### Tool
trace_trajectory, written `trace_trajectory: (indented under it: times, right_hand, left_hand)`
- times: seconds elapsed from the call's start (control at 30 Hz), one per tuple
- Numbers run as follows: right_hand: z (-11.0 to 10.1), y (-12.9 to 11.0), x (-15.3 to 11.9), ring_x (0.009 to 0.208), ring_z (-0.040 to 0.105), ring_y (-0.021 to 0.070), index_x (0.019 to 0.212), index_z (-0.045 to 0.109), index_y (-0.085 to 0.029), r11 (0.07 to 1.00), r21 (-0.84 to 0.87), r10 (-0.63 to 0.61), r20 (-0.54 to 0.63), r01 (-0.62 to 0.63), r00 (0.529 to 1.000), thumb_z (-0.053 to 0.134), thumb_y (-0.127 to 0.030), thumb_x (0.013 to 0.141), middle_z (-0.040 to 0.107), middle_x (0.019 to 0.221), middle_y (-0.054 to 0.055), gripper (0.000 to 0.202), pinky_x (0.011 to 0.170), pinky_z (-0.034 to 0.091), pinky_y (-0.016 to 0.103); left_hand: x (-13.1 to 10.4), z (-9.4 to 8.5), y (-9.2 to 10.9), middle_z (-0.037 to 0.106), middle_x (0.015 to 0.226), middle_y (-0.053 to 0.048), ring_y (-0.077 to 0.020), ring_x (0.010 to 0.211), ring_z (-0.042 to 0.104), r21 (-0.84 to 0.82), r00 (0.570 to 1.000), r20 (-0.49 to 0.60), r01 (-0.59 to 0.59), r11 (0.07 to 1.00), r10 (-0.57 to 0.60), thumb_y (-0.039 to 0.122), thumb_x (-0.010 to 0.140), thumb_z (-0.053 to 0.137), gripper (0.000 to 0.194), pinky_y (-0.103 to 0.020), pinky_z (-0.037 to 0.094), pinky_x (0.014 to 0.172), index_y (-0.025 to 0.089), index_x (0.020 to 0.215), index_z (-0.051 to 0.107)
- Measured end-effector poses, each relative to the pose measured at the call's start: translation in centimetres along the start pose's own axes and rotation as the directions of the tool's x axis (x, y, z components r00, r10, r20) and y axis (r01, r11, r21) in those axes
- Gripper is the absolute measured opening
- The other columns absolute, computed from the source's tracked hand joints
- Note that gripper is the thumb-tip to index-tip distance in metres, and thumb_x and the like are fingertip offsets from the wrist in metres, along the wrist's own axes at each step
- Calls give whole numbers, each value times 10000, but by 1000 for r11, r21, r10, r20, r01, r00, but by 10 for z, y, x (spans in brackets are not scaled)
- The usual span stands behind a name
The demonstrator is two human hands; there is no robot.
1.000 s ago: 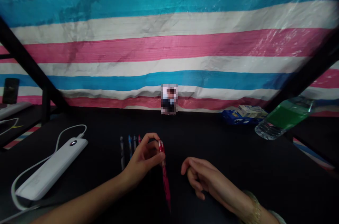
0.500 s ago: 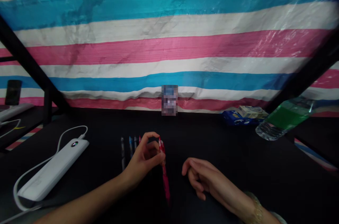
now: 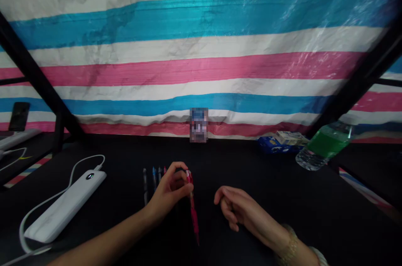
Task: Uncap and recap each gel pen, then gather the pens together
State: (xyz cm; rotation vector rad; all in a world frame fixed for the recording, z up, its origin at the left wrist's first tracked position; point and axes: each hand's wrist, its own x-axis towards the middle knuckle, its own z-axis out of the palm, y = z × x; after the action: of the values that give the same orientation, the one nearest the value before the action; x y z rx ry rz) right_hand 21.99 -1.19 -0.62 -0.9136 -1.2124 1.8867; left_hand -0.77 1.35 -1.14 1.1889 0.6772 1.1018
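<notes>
My left hand pinches a red pen by its upper part, between thumb and fingers, with its tip pointing down toward me. Just left of that hand, several pens lie side by side on the black table: a dark one, a blue one, a grey one and a red one partly hidden behind the fingers. To the right of the held pen, my right hand rests with loosely curled fingers, apart from one another, and holds nothing.
A white power bank with a cable lies on the left. At the back right are a blue packet, a small box and a tilted bottle of green liquid. A blurred card stands at the back.
The view has tilted up slightly, so the table objects appear lower. My left hand still holds the red pen, and my right hand keeps nearly the same pose.
</notes>
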Motion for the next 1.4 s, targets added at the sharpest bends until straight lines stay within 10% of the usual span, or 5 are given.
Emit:
trace_trajectory:
  times: [0.13,0.23,0.6,0.9,1.4]
  right_hand:
    - [-5,-1,2,451,286,76,845,607,-142,1000,-5,-10,-38,10,999,508,-472,920,390,513,-69,352,424,360,188]
    - [-8,-2,4,450,290,75,841,605,-148,1000,-9,-12,-54,12,998,531,-499,903,391,514,-72,365,428,354,193]
    - [-10,-3,8,426,294,70,812,589,-156,1000,-15,-11,-67,10,998,585,-553,847,398,486,-81,399,424,313,204]
    - [-11,-2,9,438,299,70,819,600,-148,1000,-17,-18,-45,18,999,590,-546,848,404,496,-79,398,431,319,203]
    - [-13,-3,9,444,310,77,825,602,-148,999,-2,-38,-64,38,997,579,-516,864,400,499,-77,371,444,321,211]
  left_hand:
    - [11,-6,8,534,798,52,-115,659,606,275,995,-59,-58,960,76,278,833,648,365,-279,492,655,241,1075,377]
    - [27,-19,15,574,777,35,-154,704,627,689,983,-77,-70,721,168,279,857,563,387,-312,492,690,222,1166,337]
    - [25,-58,13,619,1001,-92,-306,1010,530,970,968,-78,18,242,240,240,788,605,341,-466,401,881,176,1120,561]
    - [-26,-98,39,224,1580,-77,-466,1408,148,946,936,324,-318,60,-140,664,638,726,960,-699,90,1063,409,1462,306]
    - [-28,-25,6,109,1601,-133,-454,1430,104,891,894,442,-428,153,-73,652,751,644,831,-684,123,1091,328,1461,359]
